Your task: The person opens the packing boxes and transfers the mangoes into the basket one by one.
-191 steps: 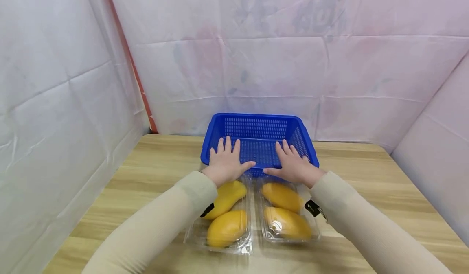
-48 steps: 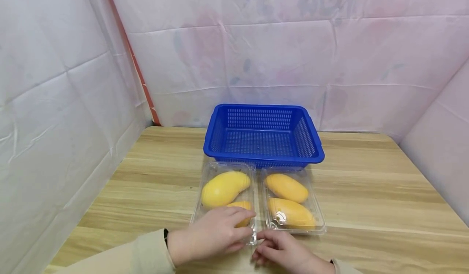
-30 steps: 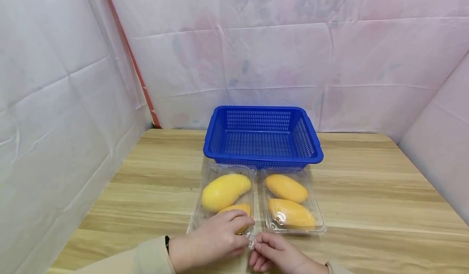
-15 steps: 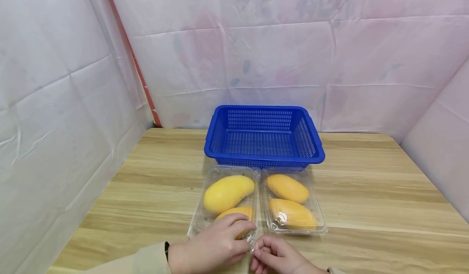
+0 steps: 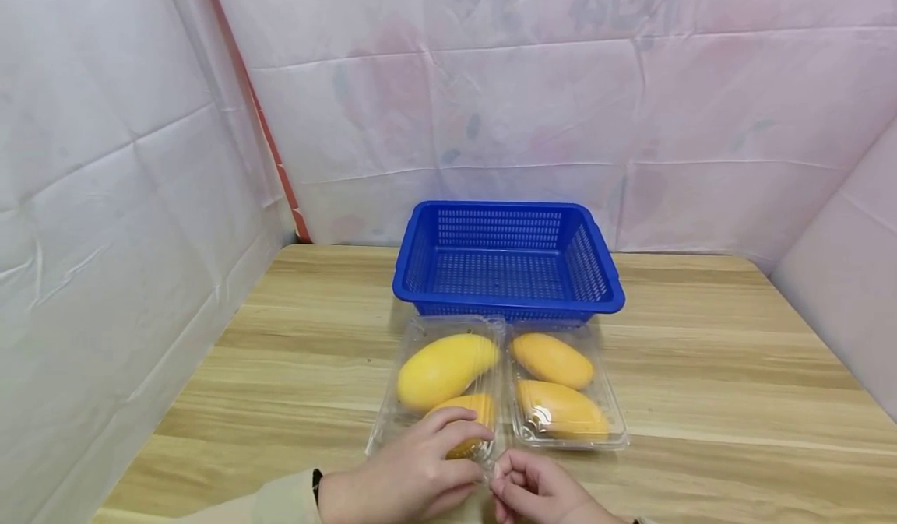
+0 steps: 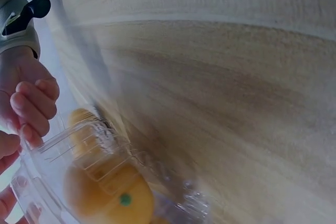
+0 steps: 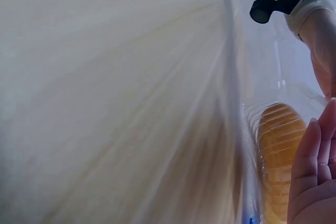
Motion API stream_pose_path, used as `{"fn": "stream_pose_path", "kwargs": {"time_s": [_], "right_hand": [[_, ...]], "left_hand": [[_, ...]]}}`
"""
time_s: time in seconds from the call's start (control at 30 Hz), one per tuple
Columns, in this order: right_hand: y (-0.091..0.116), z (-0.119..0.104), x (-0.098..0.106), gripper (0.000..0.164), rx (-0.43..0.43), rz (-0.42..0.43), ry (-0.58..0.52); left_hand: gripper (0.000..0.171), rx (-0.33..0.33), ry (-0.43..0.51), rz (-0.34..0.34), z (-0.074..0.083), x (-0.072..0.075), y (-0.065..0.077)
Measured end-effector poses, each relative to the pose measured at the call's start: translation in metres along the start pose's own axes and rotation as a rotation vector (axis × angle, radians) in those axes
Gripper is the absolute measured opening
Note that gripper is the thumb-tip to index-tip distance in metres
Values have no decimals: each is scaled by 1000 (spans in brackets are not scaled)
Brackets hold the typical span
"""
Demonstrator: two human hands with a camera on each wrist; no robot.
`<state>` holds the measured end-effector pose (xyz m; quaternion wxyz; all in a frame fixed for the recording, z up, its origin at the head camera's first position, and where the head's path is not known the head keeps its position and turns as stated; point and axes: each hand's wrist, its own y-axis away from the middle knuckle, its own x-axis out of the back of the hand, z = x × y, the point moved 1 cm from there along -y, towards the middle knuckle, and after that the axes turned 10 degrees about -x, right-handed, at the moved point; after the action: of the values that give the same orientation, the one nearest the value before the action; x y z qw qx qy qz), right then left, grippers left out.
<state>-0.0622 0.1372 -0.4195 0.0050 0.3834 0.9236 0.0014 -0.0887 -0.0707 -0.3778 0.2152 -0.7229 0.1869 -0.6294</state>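
A clear plastic clamshell box (image 5: 381, 430) with two yellow mangoes lies at centre left, its lid down. The upper mango (image 5: 444, 370) is in plain sight; fingers partly cover the lower, more orange mango (image 5: 476, 406). My left hand (image 5: 416, 469) rests over the box's front part, with bent fingers gripping its front right corner. At that same corner my right hand (image 5: 539, 489) pinches the plastic edge between thumb and forefinger. In the left wrist view both hands meet at the box edge (image 6: 47, 142). The right wrist view shows my right fingers (image 7: 310, 166) beside a mango (image 7: 278, 153).
Just right of this box lies a second clear clamshell box (image 5: 617, 440) with two orange-yellow mangoes (image 5: 564, 411). Behind both stands a blue perforated basket (image 5: 508, 306), with nothing in it. White sheeting (image 5: 315, 135) walls the wooden table (image 5: 701, 368) at the back and sides.
Earlier both hands were spread out over the basket. They have since come back to the left box's front corner. Over the last second that box has shifted slightly right, towards the second box.
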Motion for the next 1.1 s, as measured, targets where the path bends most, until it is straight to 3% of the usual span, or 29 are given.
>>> {"fn": "stream_pose_path", "kwargs": {"time_s": [0.33,0.53,0.93,1.1], "right_hand": [[-3,-5,2,8,121,-18,17],[-7,-17,2,12,178,-5,78],[-11,-35,4,12,127,16,157],[-11,-41,2,12,92,55,228]], "left_hand": [[12,-3,9,61,0,2,1],[11,30,24,107,0,7,0],[13,55,-8,169,-1,14,-3],[15,11,-69,214,-2,15,-5]]}}
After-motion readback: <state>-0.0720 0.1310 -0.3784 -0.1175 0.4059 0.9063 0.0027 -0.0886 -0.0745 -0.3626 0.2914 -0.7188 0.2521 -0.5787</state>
